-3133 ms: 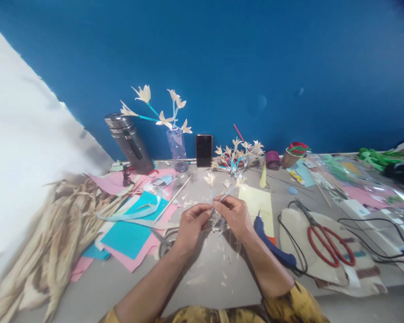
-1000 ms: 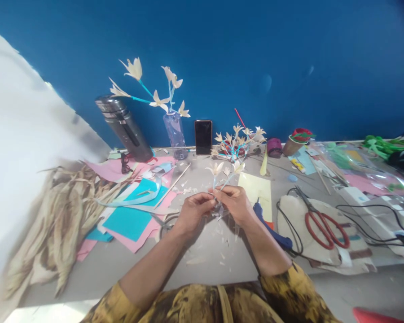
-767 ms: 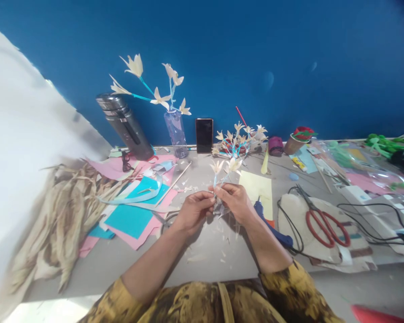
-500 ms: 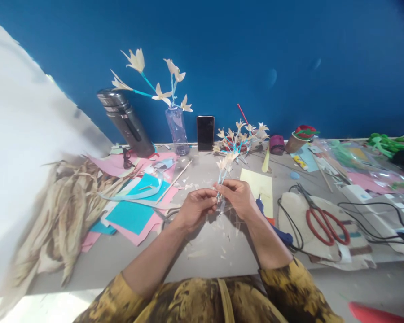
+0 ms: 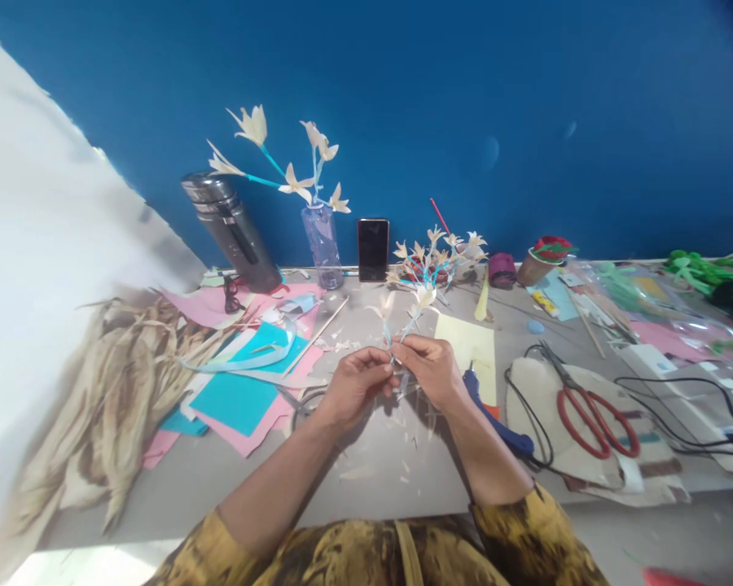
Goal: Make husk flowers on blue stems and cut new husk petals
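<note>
My left hand point(image 5: 359, 387) and my right hand point(image 5: 431, 370) meet over the middle of the table, both pinching the thin light-blue stems of a small flower sprig point(image 5: 423, 301). Two cream flowers stand up from it, one leaning left and one right. Just behind the sprig lies a bunch of cream flowers on blue stems point(image 5: 431, 264). A blue glue gun point(image 5: 494, 419) rests beside my right forearm, partly over a yellow paper point(image 5: 476, 346).
Red-handled scissors point(image 5: 595, 415) lie on a cloth at right, near a white power strip point(image 5: 653, 366) and black cables. Blue sheets point(image 5: 238, 399) and dried husks point(image 5: 113, 407) are at left. Behind stand a flask point(image 5: 238, 240), a vase point(image 5: 322, 244) and a phone point(image 5: 373, 250).
The two flowers in my hands have spread apart, one to the left and one to the right. The whole view has shifted slightly, with the table's back edge lower.
</note>
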A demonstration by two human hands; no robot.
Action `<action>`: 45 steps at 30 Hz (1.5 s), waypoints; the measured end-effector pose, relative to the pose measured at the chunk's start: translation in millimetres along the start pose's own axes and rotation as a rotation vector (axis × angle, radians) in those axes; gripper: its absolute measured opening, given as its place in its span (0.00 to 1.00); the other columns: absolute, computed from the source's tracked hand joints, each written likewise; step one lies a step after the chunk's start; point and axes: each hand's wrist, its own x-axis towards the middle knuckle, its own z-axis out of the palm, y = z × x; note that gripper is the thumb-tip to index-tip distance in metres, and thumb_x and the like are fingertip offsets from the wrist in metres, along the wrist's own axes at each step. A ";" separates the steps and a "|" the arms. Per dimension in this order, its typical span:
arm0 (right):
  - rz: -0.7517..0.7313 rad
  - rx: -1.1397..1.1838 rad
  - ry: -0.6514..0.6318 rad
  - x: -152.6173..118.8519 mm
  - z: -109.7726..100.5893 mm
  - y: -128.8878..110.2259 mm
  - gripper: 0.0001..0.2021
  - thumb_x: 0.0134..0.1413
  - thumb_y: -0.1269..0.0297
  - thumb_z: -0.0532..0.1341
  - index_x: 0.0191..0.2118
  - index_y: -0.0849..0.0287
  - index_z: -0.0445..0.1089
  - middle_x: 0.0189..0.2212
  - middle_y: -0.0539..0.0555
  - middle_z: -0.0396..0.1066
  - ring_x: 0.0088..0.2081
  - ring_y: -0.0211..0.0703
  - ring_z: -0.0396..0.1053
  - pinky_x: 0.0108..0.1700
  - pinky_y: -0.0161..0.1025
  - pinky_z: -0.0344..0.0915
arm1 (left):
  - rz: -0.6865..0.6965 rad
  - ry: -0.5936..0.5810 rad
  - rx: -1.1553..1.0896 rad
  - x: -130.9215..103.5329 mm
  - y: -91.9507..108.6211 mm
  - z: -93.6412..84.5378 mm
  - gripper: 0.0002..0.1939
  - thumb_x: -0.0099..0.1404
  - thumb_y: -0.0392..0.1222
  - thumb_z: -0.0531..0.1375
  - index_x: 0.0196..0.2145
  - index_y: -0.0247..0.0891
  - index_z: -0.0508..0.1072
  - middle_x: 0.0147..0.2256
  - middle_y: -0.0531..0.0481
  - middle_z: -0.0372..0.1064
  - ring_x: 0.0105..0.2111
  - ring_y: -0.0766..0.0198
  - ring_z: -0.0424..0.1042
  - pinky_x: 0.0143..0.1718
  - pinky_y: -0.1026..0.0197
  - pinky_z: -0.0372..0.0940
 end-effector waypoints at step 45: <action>0.029 0.055 -0.162 0.0 -3.4 6.4 0.13 0.48 0.54 0.69 0.32 0.59 0.78 0.26 0.51 0.74 0.28 0.41 0.68 0.30 0.36 0.64 | 0.033 0.048 0.127 -1.8 4.8 -4.7 0.15 0.48 0.45 0.73 0.25 0.33 0.74 0.18 0.52 0.68 0.18 0.70 0.64 0.22 0.67 0.59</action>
